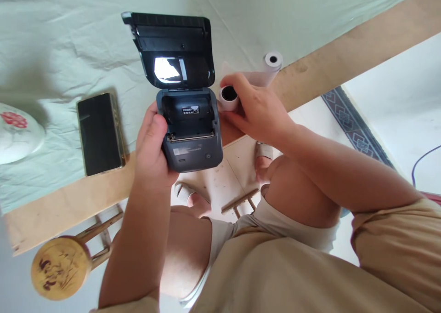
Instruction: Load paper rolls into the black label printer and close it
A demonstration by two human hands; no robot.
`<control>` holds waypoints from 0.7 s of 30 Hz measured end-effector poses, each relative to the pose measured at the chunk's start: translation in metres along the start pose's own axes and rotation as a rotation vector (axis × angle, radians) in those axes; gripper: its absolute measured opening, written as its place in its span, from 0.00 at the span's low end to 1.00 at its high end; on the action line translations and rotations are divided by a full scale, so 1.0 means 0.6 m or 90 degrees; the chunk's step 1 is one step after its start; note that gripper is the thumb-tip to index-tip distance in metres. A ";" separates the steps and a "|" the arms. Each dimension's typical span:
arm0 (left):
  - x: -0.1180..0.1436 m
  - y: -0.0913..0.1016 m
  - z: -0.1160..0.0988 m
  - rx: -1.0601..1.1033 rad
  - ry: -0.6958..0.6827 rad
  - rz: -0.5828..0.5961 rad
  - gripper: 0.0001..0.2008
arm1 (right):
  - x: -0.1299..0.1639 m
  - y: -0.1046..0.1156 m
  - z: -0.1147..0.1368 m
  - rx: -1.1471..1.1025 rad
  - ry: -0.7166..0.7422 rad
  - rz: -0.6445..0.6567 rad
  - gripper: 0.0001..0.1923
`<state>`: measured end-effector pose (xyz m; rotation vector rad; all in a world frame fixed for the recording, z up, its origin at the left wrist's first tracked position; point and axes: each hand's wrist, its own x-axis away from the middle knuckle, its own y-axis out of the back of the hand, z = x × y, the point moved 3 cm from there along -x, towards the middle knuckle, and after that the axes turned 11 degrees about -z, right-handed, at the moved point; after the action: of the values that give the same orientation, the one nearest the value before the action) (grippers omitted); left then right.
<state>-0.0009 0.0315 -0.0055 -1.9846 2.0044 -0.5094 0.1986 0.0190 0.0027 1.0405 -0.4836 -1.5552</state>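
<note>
Centre of the frame, my left hand (pixel 153 147) wraps the small dark thermal printer (pixel 191 129) from its left side, thumb lying along the edge, fingers curled round underneath and out of sight. The lid (pixel 174 46) stands flipped up and back, its inner window catching a bright glare, and the paper bay (pixel 188 113) gapes open just below it (a small white label shows on its back wall).

Just right of the printer, my right hand (pixel 257 108) pinches a paper roll (pixel 229 97) with a dark core, thumb over the top, fingers closed behind it; the roll sits right beside the printer's upper right corner. I cannot tell whether it touches the casing.

Up and right of that hand, a second white paper roll (pixel 272 62) lies on the counter (pixel 69 202), near the wooden edge. Left of the printer a black smartphone (pixel 99 133) lies flat on the pale cloth (pixel 51 37). Far left edge, a white dish with a red flower (pixel 15 133). Lower left, a round wooden stool (pixel 60 267) stands on the floor.
</note>
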 end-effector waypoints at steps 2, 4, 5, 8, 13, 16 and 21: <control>-0.001 0.003 0.002 0.005 -0.005 0.003 0.16 | 0.002 -0.004 0.002 0.002 0.005 0.006 0.24; -0.002 0.007 0.004 0.003 0.000 0.011 0.18 | 0.006 0.002 0.011 -0.013 0.024 -0.023 0.26; -0.002 0.009 0.004 -0.001 0.006 0.016 0.19 | 0.008 0.010 0.018 -0.020 0.046 -0.057 0.25; -0.001 0.013 0.005 -0.012 0.021 0.021 0.20 | 0.011 0.045 0.035 -0.012 0.139 -0.205 0.16; -0.002 0.011 0.004 -0.013 0.031 0.009 0.21 | -0.007 0.080 -0.006 0.070 0.099 -0.347 0.15; -0.003 0.009 0.005 -0.019 0.032 0.005 0.24 | -0.019 0.064 -0.051 0.100 -0.016 -0.260 0.19; -0.006 0.008 0.005 0.013 -0.007 0.008 0.19 | -0.022 0.045 -0.067 0.103 -0.100 -0.170 0.19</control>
<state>-0.0037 0.0347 -0.0107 -1.9572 1.9964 -0.5132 0.2464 0.0335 0.0071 1.1461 -0.6059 -1.8683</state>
